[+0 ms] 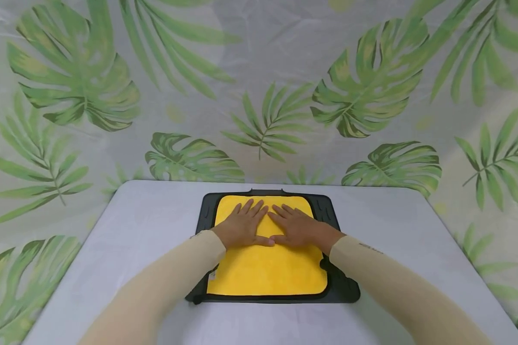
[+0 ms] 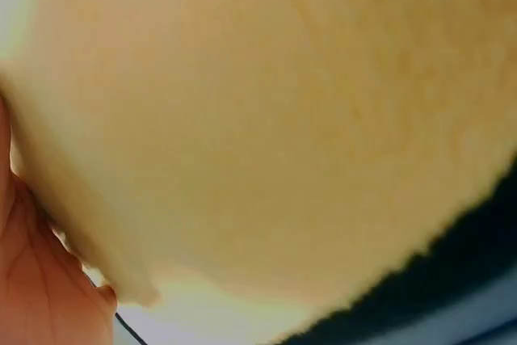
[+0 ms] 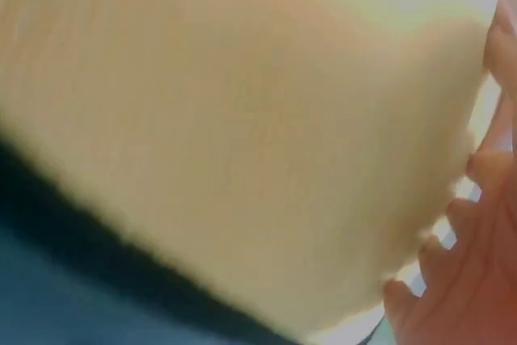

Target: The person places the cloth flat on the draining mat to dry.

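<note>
A yellow cloth (image 1: 267,273) with rounded corners and a dark edge lies spread over a black plastic board (image 1: 345,287), whose rim shows all around it. My left hand (image 1: 243,227) rests palm down on the upper half of the cloth, fingers spread. Beside it my right hand (image 1: 297,227) lies the same way, the two thumbs pointing at each other with their tips close together. In the left wrist view the cloth (image 2: 266,135) fills most of the picture, with part of the left hand (image 2: 44,280) at the lower left. The right wrist view shows right-hand fingers (image 3: 444,260) along the cloth's edge.
The board sits on a white-covered table (image 1: 393,225), near its far edge. Behind the table hangs a pale curtain (image 1: 276,57) printed with green leaves. Beige sleeves (image 1: 164,278) cover both forearms. A small white tag (image 1: 212,275) shows at the cloth's lower left.
</note>
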{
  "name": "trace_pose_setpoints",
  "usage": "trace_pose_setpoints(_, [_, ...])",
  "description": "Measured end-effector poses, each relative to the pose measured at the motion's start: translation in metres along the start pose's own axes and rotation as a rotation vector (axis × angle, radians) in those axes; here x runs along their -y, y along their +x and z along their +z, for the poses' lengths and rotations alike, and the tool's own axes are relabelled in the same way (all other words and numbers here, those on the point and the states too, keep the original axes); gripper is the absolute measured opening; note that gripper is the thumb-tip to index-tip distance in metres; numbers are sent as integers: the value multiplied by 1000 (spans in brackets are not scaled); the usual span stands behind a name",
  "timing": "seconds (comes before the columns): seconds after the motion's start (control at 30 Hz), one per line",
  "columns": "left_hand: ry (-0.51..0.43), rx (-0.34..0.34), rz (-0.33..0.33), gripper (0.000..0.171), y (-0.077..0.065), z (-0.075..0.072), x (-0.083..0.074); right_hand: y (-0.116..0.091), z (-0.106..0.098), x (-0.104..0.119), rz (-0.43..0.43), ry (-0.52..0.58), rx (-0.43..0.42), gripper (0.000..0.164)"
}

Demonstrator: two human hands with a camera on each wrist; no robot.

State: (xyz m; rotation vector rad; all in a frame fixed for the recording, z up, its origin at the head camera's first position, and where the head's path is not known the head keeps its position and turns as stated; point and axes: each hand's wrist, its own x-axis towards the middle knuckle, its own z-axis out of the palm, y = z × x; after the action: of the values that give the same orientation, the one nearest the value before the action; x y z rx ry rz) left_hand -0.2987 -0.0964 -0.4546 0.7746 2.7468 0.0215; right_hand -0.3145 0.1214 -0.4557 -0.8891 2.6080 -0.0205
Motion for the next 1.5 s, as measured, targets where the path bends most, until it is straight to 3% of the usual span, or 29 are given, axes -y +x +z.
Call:
trace_pose_setpoints(0.17, [-52,2,-49,96,-7,2,26,-7,1,-29,81,57,-11,84])
trace_pose_setpoints(0.33, [-1,24,-163,95,-16,2,54,-18,-2,-52,130,85,-28,84])
trace_pose_setpoints(0.47, [10,5,-216,98,-14,-5,49,-16,-7,-46,130,75,-50,84])
trace_pose_setpoints(0.63, [-25,-12,-124,97,1,-4,23,1,-6,-28,58,94,-59,83])
trace_pose_setpoints(0.7, [-45,0,-134,97,3,0,20,3,-4,-26,52,124,-49,83])
trace_pose_setpoints(0.87, [-111,3,-243,97,-3,5,35,-6,2,-43,110,164,-48,84])
trace_pose_setpoints(1.07, [-97,-14,-269,101,-14,4,54,-22,2,-59,118,124,-73,82])
trace_pose_setpoints(1.13, [-63,-22,-250,100,-20,4,50,-27,5,-54,117,92,-103,81])
trace_pose_setpoints(1.23, [-23,-23,-176,96,-31,13,32,-35,15,-33,48,64,-152,78])
trace_pose_setpoints(1.37, [-62,-56,-59,92,-46,31,13,-50,33,-5,-65,28,-161,76])
trace_pose_setpoints(1.5, [-74,-52,-29,90,-59,35,21,-66,42,-12,-33,25,-164,74])
